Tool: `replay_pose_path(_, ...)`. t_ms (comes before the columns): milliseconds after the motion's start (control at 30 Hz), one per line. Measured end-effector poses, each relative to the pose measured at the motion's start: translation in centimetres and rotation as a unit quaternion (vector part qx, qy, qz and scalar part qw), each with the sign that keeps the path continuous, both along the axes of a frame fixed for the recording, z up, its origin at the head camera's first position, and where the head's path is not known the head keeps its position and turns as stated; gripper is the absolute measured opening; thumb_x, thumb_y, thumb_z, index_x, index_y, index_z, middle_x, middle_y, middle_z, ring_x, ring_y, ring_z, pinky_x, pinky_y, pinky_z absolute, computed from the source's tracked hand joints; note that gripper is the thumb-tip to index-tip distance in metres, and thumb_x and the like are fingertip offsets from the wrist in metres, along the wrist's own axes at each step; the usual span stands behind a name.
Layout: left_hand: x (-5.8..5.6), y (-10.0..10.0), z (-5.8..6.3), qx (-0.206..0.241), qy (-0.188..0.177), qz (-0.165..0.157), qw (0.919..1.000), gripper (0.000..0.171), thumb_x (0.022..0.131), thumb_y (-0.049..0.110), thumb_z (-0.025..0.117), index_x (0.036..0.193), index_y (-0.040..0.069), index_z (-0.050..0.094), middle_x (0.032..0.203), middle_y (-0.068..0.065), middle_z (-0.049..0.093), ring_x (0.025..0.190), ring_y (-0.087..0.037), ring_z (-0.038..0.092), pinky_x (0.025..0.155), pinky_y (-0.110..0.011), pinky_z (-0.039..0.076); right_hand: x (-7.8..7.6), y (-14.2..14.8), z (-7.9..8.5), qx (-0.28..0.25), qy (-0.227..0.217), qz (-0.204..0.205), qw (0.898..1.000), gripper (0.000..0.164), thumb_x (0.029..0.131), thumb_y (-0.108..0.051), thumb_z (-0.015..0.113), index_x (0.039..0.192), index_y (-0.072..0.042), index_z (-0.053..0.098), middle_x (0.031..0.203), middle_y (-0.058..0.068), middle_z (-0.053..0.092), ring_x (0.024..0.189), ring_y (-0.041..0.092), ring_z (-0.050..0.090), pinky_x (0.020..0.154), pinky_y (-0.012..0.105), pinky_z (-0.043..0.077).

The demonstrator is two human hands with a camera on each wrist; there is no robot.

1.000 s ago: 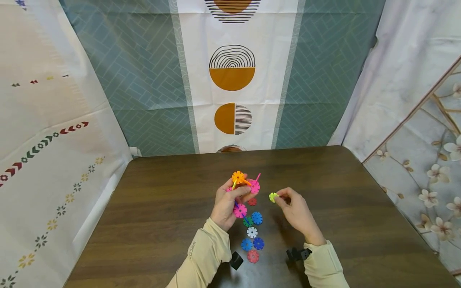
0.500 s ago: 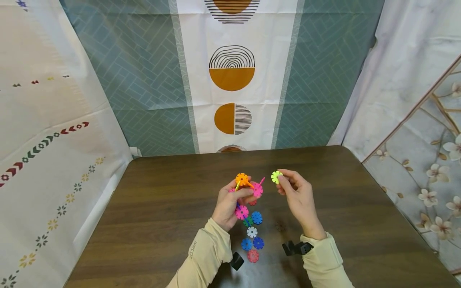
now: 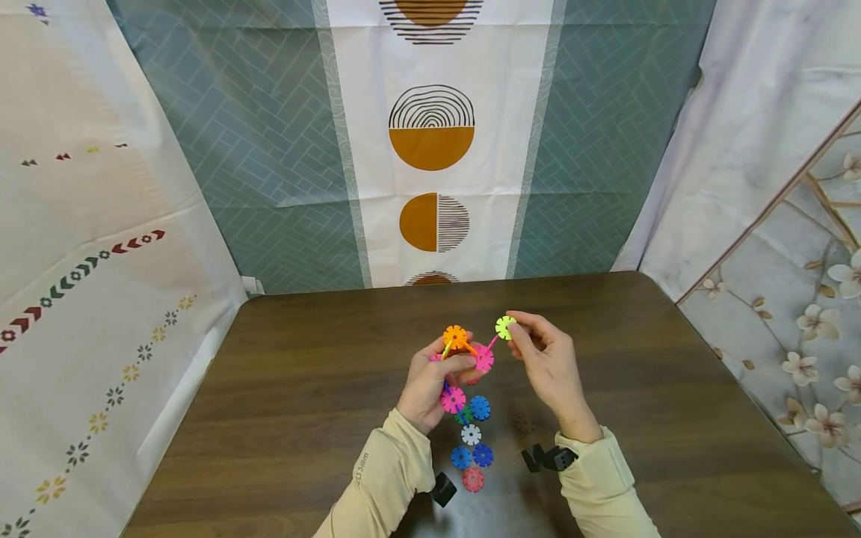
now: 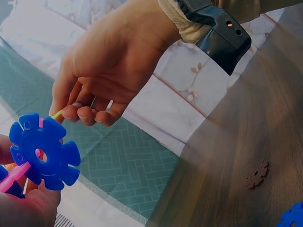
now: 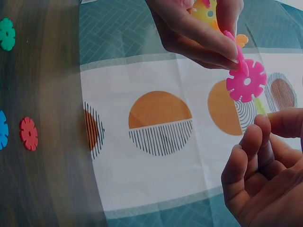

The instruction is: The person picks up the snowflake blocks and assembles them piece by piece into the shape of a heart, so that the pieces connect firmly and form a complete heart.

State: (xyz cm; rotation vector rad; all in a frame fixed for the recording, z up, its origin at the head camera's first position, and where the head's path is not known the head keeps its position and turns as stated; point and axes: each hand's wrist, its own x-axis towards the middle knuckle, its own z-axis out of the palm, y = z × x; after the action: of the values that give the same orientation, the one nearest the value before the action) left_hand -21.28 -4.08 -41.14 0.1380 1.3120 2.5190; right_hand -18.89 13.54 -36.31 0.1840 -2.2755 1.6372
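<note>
My left hand [image 3: 422, 388] grips a joined cluster of notched plastic snowflake discs. The cluster shows an orange disc [image 3: 454, 337], a pink disc [image 3: 483, 359] and a lower pink disc [image 3: 454, 400]; a blue disc [image 4: 45, 151] shows in the left wrist view. Between thumb and fingertips, my right hand [image 3: 550, 366] pinches a yellow-green disc [image 3: 505, 326]. That disc is at the end of an edge-on pink disc [image 3: 493, 341] on the cluster; whether their slots interlock cannot be told. Part of the cluster is hidden behind my left fingers.
Several loose discs lie on the brown table [image 3: 303, 396] below the hands, among them a white disc [image 3: 471, 434], a blue disc [image 3: 480, 407] and a red disc [image 3: 473, 479]. A brown disc [image 3: 525, 424] lies to their right. Patterned curtains hang behind the table.
My right hand has lifted the yellow-green disc, then brought it left to the edge-on pink disc. My left hand has shifted slightly right with the cluster.
</note>
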Motion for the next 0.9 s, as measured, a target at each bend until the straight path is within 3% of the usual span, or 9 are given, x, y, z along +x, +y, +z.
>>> replay_pose_path(367, 0.0, 0.0, -0.1, 0.001, 0.002, -0.001, 1.0000, 0.040, 0.085, -0.001, 0.067, 0.125, -0.001, 0.060, 0.114, -0.017, 0.064, 0.089, -0.024, 0.072, 0.083, -0.036, 0.055, 0.0, -0.2, 0.0, 0.012, -0.016, 0.015, 1.000, 0.027, 0.099, -0.008, 0.055, 0.123, 0.001, 0.063, 0.095, 0.024, 0.062, 0.082, 0.038, 0.057, 0.072, 0.033, 0.056)
replay_pose_path(500, -0.1, 0.0, -0.1, 0.002, 0.001, 0.000, 1.0000, 0.041, 0.085, -0.001, 0.068, 0.125, -0.002, 0.060, 0.113, -0.016, 0.063, 0.090, -0.025, 0.071, 0.082, -0.035, 0.055, -0.2, -0.1, -0.2, 0.020, -0.009, 0.021, 1.000, 0.027, 0.099, -0.009, 0.054, 0.123, 0.001, 0.063, 0.094, 0.023, 0.062, 0.078, 0.027, 0.058, 0.072, 0.029, 0.056)
replay_pose_path(667, -0.1, 0.0, -0.1, 0.000, 0.001, 0.005, 1.0000, 0.039, 0.085, -0.002, 0.067, 0.124, -0.002, 0.060, 0.116, -0.017, 0.063, 0.090, -0.024, 0.071, 0.081, -0.033, 0.055, -1.3, 0.6, -2.1, 0.023, -0.006, 0.030, 0.999, 0.029, 0.100, -0.014, 0.055, 0.125, -0.002, 0.063, 0.095, 0.015, 0.064, 0.079, 0.023, 0.058, 0.071, 0.021, 0.053)
replay_pose_path(900, -0.1, 0.0, -0.2, -0.010, -0.001, 0.011, 0.9999, 0.040, 0.085, -0.003, 0.067, 0.125, -0.001, 0.060, 0.116, -0.017, 0.065, 0.090, -0.023, 0.071, 0.078, -0.032, 0.056, -2.0, 1.1, -3.4, 0.034, 0.006, 0.031, 0.999, 0.030, 0.099, -0.025, 0.058, 0.124, -0.011, 0.066, 0.096, 0.011, 0.066, 0.081, 0.027, 0.060, 0.071, 0.026, 0.056)
